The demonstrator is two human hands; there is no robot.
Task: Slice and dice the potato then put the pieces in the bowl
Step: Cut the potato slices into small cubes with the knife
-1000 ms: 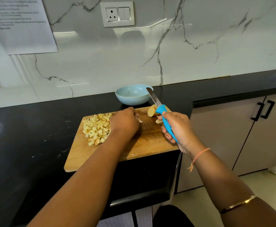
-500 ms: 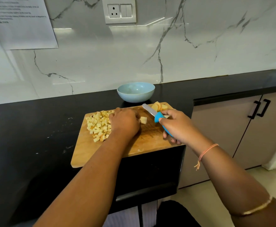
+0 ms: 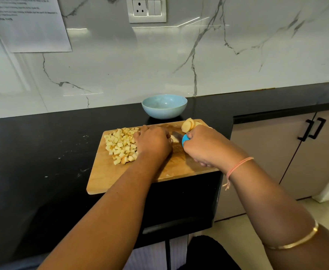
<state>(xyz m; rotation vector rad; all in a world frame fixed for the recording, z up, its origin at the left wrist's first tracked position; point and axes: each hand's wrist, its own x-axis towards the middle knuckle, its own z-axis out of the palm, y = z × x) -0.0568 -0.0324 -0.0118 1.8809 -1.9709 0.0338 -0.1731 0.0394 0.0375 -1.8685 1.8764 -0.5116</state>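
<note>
Right hand (image 3: 204,146) had its fingers wrapped tight round the blue-handled steel knife (image 3: 184,140), blade low over the rectangular wooden cutting board (image 3: 109,176). Left hand (image 3: 153,142) curled its fingers onto a small pale potato piece (image 3: 174,138). The pale yellow diced potato pile (image 3: 121,146) sat on the board's left, round potato slices (image 3: 189,124) at its far right corner, and the light blue round bowl (image 3: 164,112) just beyond the board.

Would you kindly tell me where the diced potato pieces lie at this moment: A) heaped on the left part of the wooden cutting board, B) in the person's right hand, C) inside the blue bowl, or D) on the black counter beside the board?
A: the diced potato pieces sit heaped on the left part of the wooden cutting board, while the blue bowl behind the board shows no pieces inside.
</note>
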